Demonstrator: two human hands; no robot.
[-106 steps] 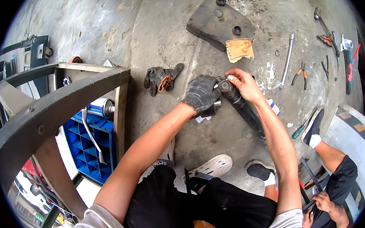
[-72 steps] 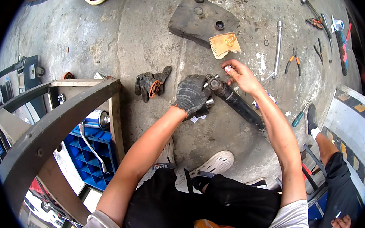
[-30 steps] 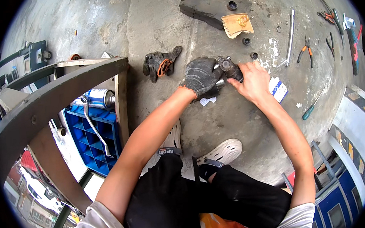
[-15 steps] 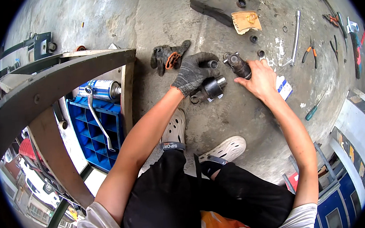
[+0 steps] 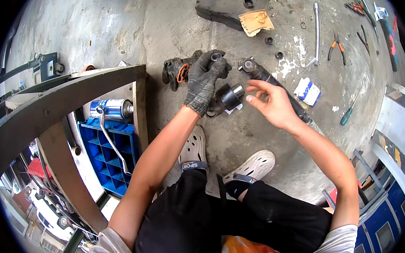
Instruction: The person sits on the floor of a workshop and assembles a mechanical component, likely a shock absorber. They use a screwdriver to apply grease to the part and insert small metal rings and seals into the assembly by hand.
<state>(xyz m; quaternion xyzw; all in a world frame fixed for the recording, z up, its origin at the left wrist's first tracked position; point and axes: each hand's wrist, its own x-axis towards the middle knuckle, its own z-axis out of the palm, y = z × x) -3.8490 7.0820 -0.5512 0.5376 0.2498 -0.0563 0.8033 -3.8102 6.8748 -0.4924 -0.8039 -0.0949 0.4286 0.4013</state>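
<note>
My left hand (image 5: pixel 205 78), in a grey glove, holds a small metal cup (image 5: pixel 216 57) above a spare dark glove (image 5: pixel 172 72). My bare right hand (image 5: pixel 270 103) has its fingers apart and empty beside a long black shaft (image 5: pixel 290 98) with a jointed metal head at its upper end. Between my hands a short black cylindrical part (image 5: pixel 225 97) with a bright steel end lies on the floor, over a white scrap. Two small dark cups (image 5: pixel 269 41) (image 5: pixel 279 55) sit above the shaft.
A steel frame (image 5: pixel 66 87) stands left, around a blue compartment crate (image 5: pixel 112 157), spray can (image 5: pixel 110 108) and wrench. A stone slab (image 5: pixel 221 6) and cardboard (image 5: pixel 254 22) are ahead; pliers (image 5: pixel 336 49), screwdriver (image 5: pixel 346 115) and white-blue packet (image 5: pixel 307 91) lie right.
My left hand has moved off the shaft head, lifting a small cup. My right hand has let go of the shaft. The other person's legs seen earlier are out of view.
</note>
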